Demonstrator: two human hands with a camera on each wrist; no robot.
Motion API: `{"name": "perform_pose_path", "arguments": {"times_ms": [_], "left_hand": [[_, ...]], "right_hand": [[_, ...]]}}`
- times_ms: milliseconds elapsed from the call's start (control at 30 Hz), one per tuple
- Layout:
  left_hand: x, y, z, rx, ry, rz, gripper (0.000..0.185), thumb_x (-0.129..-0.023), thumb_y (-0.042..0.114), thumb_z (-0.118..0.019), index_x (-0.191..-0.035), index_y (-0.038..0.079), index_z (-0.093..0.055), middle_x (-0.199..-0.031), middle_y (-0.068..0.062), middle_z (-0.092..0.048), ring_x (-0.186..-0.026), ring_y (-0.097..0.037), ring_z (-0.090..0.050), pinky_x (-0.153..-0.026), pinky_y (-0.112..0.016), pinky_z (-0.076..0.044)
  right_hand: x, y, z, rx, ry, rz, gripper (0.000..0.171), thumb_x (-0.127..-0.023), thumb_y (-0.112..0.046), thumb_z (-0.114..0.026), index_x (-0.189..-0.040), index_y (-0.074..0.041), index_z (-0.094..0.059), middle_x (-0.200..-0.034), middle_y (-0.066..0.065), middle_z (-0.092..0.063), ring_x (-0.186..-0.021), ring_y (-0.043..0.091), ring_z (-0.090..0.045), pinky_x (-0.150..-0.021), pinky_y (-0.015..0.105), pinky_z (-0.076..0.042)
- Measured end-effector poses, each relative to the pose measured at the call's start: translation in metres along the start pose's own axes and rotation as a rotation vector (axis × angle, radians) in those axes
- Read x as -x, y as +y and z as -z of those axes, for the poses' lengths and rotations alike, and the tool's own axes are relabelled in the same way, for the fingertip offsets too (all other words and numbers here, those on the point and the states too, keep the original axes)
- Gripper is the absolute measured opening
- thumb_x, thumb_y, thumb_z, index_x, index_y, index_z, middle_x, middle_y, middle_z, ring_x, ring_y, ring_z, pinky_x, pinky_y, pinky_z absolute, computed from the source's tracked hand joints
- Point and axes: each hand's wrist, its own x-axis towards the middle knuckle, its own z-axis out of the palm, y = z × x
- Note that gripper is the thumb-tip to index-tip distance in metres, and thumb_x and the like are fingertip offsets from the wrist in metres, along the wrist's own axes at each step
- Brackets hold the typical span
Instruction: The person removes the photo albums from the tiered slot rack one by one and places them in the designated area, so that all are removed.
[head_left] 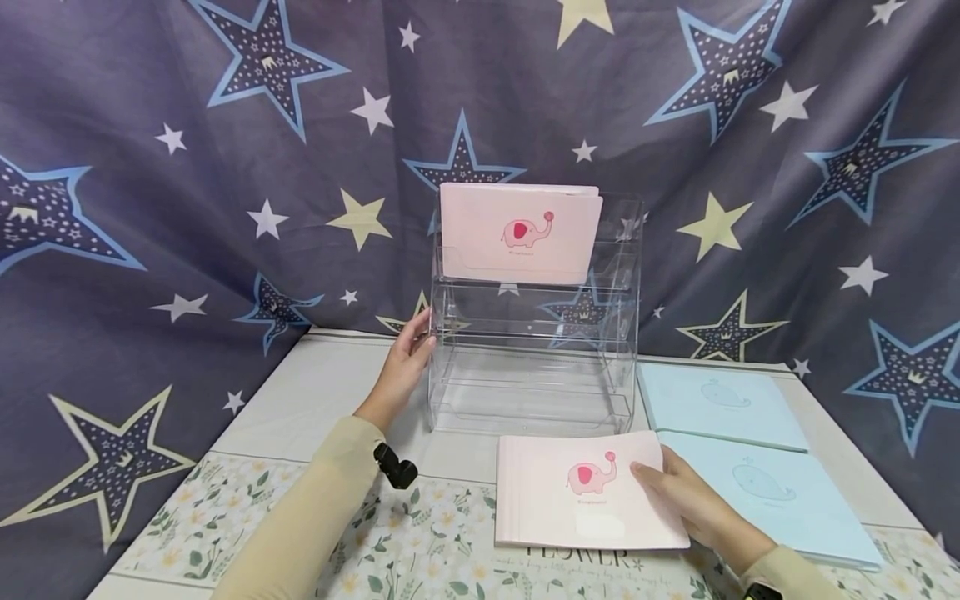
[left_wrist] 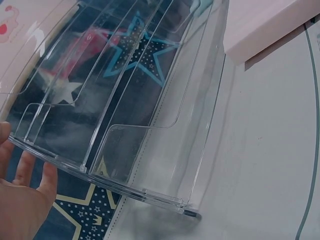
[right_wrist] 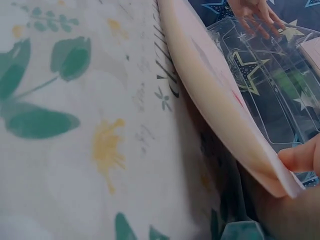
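A clear acrylic display rack (head_left: 534, 333) with stepped tiers stands at the back of the table. Pink elephant-print booklets (head_left: 480, 229) lean in its top tier. My left hand (head_left: 403, 367) touches the rack's left side panel, and its fingertips (left_wrist: 49, 175) meet the panel edge in the left wrist view. A stack of matching pink booklets (head_left: 543, 492) is in front of the rack. At that stack's right edge, my right hand (head_left: 693, 500) pinches booklets, thumb on top and fingers beneath. In the right wrist view the gripped edge (right_wrist: 235, 135) bends up off the tablecloth.
Two pale blue whale-print stacks lie to the right: a rear one (head_left: 723, 407) and a nearer one (head_left: 772, 492). A floral tablecloth (head_left: 180, 533) covers the front of the table. Behind the rack hangs a dark star-patterned curtain (head_left: 300, 208).
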Motion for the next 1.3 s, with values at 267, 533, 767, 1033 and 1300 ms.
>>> {"name": "perform_pose_path", "arguments": {"times_ms": [267, 533, 767, 1033, 1300], "left_hand": [[0.001, 0.000, 0.000, 0.005, 0.000, -0.006, 0.053, -0.107, 0.007, -0.045, -0.158, 0.012, -0.030, -0.157, -0.014, -0.033, -0.138, -0.030, -0.039, -0.111, -0.052, -0.033], [0.002, 0.000, 0.000, 0.005, -0.006, -0.007, 0.054, -0.108, 0.009, -0.044, -0.159, 0.014, -0.029, -0.156, -0.012, -0.034, -0.143, -0.028, -0.035, -0.112, -0.052, -0.031], [0.000, -0.003, 0.001, 0.009, -0.005, -0.011, 0.054, -0.107, 0.008, -0.045, -0.159, 0.013, -0.029, -0.157, -0.013, -0.032, -0.142, -0.031, -0.035, -0.112, -0.053, -0.031], [0.001, -0.001, 0.000, -0.006, -0.003, -0.005, 0.054, -0.108, 0.009, -0.045, -0.159, 0.013, -0.029, -0.158, -0.013, -0.032, -0.143, -0.030, -0.035, -0.112, -0.053, -0.031], [0.001, -0.001, 0.000, -0.015, 0.000, -0.001, 0.054, -0.107, 0.009, -0.045, -0.159, 0.014, -0.029, -0.157, -0.012, -0.033, -0.143, -0.029, -0.034, -0.112, -0.052, -0.032]], "right_hand": [[0.000, -0.001, 0.000, 0.120, 0.033, 0.050, 0.077, -0.101, -0.020, -0.058, -0.151, 0.013, -0.009, -0.141, 0.042, -0.035, -0.101, 0.034, -0.062, -0.085, 0.045, -0.054], [-0.001, -0.002, -0.007, 0.145, 0.002, 0.021, 0.084, -0.102, -0.022, -0.055, -0.153, 0.012, 0.003, -0.154, 0.041, -0.013, -0.141, 0.056, -0.019, -0.111, 0.063, -0.020], [-0.001, 0.000, -0.012, 0.155, 0.020, -0.012, 0.080, -0.099, -0.013, -0.048, -0.151, 0.015, 0.005, -0.153, 0.043, -0.008, -0.140, 0.058, -0.016, -0.109, 0.063, -0.021], [0.000, -0.003, -0.006, 0.416, 0.072, 0.127, 0.080, -0.095, -0.012, -0.062, -0.148, 0.020, -0.011, -0.142, 0.048, -0.030, -0.133, 0.059, -0.033, -0.103, 0.060, -0.037], [-0.003, -0.007, 0.006, 0.622, 0.020, 0.245, 0.083, -0.090, -0.019, -0.077, -0.143, 0.021, -0.028, -0.116, 0.034, -0.060, -0.111, 0.046, -0.060, -0.089, 0.051, -0.053]]}}
